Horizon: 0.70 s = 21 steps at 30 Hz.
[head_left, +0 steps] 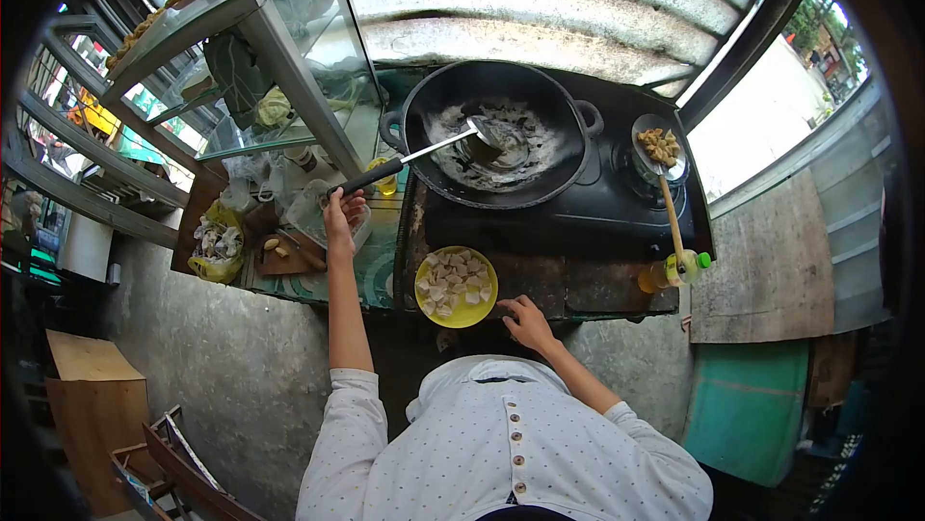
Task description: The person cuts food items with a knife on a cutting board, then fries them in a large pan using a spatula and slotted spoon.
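Observation:
My left hand point(342, 217) is closed at the end of the black handle of a spatula point(438, 147). The spatula's metal blade rests in a large black wok point(434, 177), whose bottom holds a pale, shiny layer with dark patches. My right hand point(528, 323) holds nothing. Its fingers are loosely bent and apart at the counter's front edge, just right of a yellow plate point(422, 304). Pale cut pieces point(458, 280) of food lie on that plate.
The wok sits on a black stove point(472, 229). A wooden-handled skimmer point(672, 208) with fried pieces lies over the right burner. Near the right front corner is a green-capped bottle point(674, 270). At left stand a glass display case point(323, 49), a cutting board point(289, 256) and a yellow bag point(217, 268).

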{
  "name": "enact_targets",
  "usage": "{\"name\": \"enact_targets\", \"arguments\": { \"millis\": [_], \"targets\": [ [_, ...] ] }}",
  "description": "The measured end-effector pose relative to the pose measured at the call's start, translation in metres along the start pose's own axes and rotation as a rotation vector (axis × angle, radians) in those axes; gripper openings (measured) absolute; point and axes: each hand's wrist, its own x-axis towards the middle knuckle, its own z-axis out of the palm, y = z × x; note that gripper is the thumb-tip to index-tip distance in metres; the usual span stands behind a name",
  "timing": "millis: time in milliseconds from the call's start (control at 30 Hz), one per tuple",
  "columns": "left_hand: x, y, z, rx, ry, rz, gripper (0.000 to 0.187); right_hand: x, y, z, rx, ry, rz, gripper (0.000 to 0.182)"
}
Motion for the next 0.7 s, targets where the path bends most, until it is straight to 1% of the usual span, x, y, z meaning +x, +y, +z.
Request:
{"name": "enact_targets", "arguments": {
  "millis": [100,200,267,367,700],
  "targets": [
    [0.004,-0.001,-0.001,-0.017,0.042,-0.042,0.037,0.000,0.004,0.003,-0.006,0.008,-0.012,0.033],
    [0.013,-0.011,-0.005,-0.013,-0.014,-0.053,0.039,0.002,-0.005,0.000,-0.024,-0.023,0.010,0.032],
    [0.020,-0.018,-0.003,-0.092,-0.052,-0.093,0.037,0.004,-0.004,0.003,-0.034,-0.019,-0.008,0.032],
    [0.025,-0.023,0.001,-0.139,-0.053,-0.116,0.036,0.006,-0.004,0.005,-0.046,-0.007,-0.025,0.032],
    [0.014,-0.016,0.001,-0.075,-0.064,-0.146,0.040,0.002,-0.002,0.006,-0.050,-0.040,-0.014,0.035]
  ]
}}
